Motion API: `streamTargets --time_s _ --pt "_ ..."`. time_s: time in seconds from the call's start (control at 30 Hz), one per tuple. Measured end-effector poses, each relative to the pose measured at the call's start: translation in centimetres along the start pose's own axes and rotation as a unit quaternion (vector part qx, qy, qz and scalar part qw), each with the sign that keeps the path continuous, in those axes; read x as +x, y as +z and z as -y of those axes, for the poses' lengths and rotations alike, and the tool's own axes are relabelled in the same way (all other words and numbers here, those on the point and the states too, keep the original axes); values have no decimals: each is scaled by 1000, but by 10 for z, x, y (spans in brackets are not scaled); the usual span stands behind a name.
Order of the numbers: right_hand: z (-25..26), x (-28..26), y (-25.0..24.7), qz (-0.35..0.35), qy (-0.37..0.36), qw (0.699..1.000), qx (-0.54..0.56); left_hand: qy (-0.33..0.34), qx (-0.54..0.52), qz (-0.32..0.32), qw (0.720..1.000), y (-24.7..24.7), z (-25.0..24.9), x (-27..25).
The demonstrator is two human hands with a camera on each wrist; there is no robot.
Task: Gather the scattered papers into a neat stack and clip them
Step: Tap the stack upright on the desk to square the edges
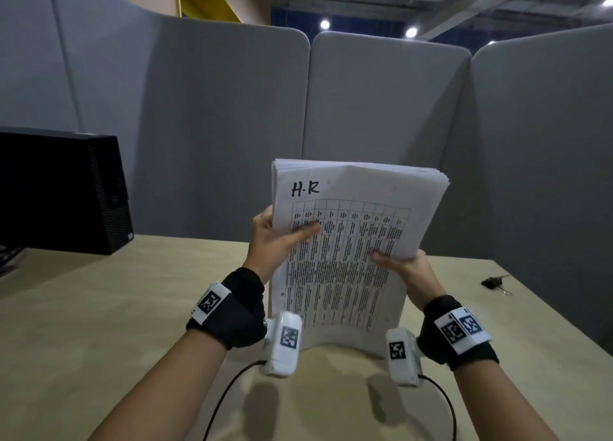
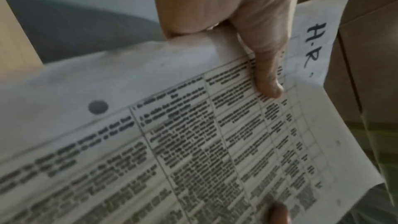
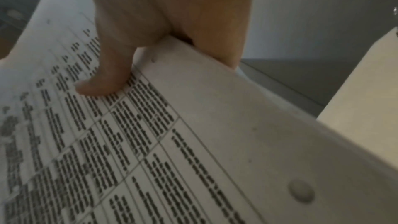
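Both hands, left hand (image 1: 275, 238) and right hand (image 1: 403, 268), grip the papers (image 1: 351, 241) upright, bottom edge on the bench (image 1: 132, 308), probably to square them before clipping.

Paper stack (image 1: 351, 241), top sheet a printed table marked "H·R", stands upright and bowed on the worktop (image 1: 99, 308); black binder clip (image 1: 496, 284) lies near the right edge.

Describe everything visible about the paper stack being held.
The paper stack is a sheaf of white printed sheets, the top one bearing a ruled table of dense black text, handwritten "H·R" at its upper left corner, and punch holes near two edges. It stands upright, its bottom edge on the table, bowed slightly, top edges fanned unevenly. The left hand grips its left edge, the right hand its right edge, each thumb lying on the front.
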State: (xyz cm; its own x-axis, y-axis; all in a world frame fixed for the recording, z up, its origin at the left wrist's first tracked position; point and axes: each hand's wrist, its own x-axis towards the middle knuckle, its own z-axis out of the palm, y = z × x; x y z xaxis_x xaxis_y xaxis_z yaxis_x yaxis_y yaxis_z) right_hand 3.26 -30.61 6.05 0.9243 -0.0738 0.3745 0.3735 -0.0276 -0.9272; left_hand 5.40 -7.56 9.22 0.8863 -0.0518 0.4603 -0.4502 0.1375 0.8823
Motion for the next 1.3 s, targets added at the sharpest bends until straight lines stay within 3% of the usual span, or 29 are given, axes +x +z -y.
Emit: streamTargets --time_s 0.23,0.43,0.6,0.73,1.13,1.3 --pt "-1 2 3 -14 -6 1000 0 9 -41 -51 998 2 -9 1" --pt "-3 3 7 -4 5 1000 27 81 53 -101 990 11 -6 -5" --pt "-1 2 5 2 2 999 34 31 -5 -32 999 -2 -26 7" --pt "-2 2 4 15 -6 999 28 83 -56 -29 995 -10 -42 21" --pt "0 3 3 25 12 998 53 214 53 -111 969 2 -42 22" --pt "1 3 2 48 13 997 54 243 87 -78 963 6 -41 25"
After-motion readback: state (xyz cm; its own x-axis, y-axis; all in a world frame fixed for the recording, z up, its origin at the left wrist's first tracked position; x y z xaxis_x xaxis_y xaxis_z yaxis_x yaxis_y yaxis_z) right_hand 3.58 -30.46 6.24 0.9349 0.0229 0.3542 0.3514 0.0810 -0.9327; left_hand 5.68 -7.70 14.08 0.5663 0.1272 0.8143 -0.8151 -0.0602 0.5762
